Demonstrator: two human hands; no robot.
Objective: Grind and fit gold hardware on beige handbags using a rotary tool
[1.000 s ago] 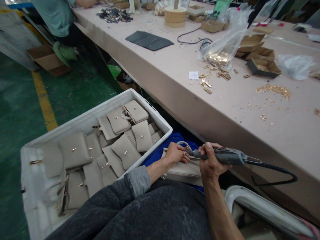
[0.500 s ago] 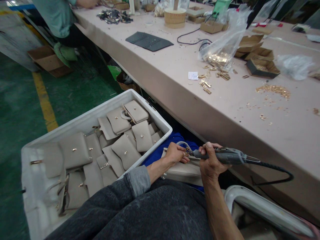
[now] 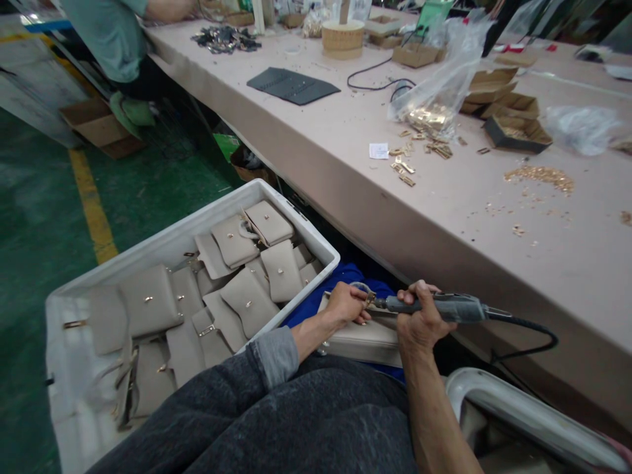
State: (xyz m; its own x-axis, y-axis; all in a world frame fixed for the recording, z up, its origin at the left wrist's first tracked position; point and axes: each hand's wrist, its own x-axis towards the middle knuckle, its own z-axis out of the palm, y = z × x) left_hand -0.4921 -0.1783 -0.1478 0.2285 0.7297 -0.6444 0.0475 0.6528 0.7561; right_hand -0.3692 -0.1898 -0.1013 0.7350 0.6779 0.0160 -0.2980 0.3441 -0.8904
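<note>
My right hand (image 3: 421,315) is wrapped round a corded electric screwdriver (image 3: 457,307), held nearly level with its tip pointing left. That tip meets a small gold metal clasp (image 3: 369,298), which the fingers of my left hand (image 3: 348,303) pinch. The clasp is at a beige handbag (image 3: 365,341) lying in front of me on blue cloth (image 3: 316,299). Part of the bag's top is hidden by my hands, and its looped handle (image 3: 363,286) shows behind them.
At left stands a white plastic crate (image 3: 162,255) holding several beige bags. Along the right runs a table (image 3: 444,217) with gold hardware (image 3: 538,176), a plastic bag of metal pieces (image 3: 427,118) and small cardboard boxes (image 3: 516,135). A co-worker (image 3: 111,39) sits at the far left.
The screwdriver has shifted slightly right and its cord hangs a little differently. My left hand stays at the clasp. The whole view has moved slightly.
</note>
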